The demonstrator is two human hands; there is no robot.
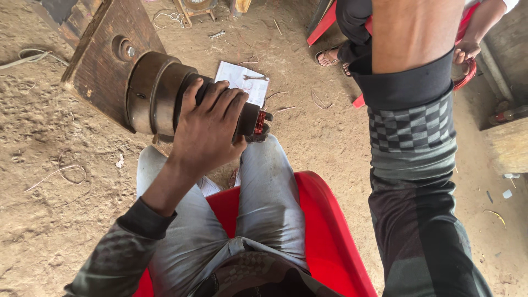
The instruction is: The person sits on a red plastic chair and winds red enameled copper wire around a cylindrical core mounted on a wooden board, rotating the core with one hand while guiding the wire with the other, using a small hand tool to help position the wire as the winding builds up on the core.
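My left hand (206,126) is wrapped around a dark cylinder (248,118) that sticks out of a rusty brown metal housing (154,93). The housing is fixed to a tilted wooden block (104,60) standing on the dirt floor. Red copper winding (260,122) shows at the cylinder's free end, just past my fingers. My right forearm (412,33) is raised and leaves the frame at the top; its checked sleeve (412,137) fills the right side and the hand itself is out of sight. I sit on a red plastic chair (324,231) with my knees under the cylinder.
A white sheet of paper (239,80) with a small metal tool (256,77) on it lies on the dirt beyond the cylinder. Another person's sandalled foot (329,55) and hand (466,52) are at the top right by a second red chair (322,30). Loose wires (60,173) lie left.
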